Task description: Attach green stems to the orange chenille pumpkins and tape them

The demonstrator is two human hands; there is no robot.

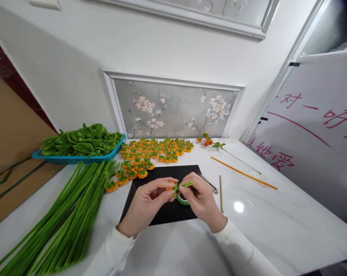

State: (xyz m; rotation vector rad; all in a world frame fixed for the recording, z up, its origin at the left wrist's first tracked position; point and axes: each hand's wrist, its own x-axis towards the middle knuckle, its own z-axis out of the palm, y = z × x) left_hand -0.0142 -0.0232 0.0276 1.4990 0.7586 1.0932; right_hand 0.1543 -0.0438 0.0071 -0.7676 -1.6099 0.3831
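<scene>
Here, hands (150, 198) (203, 198) together, pinching orange-green piece (176, 189)

Widest open room: tabletop (277, 234), lower right of frame, outboard of the right sleeve (239, 249). Also a gap between sleeves, bottom centre, below the mat (170, 218). Mid-frame blocked: left grip (147, 203) and right grip (203, 199) meet over the mat, tape (183, 201) beneath. Right of that, stick (221, 193) and orange strip (244, 172) lie low, easy to clear from above. Left side blocked by stems (72, 218), then heaped tray (69, 157). Flowers (142, 174) with upright stalks block low passes centre-rear; wall (176, 53) closes the back.
</scene>
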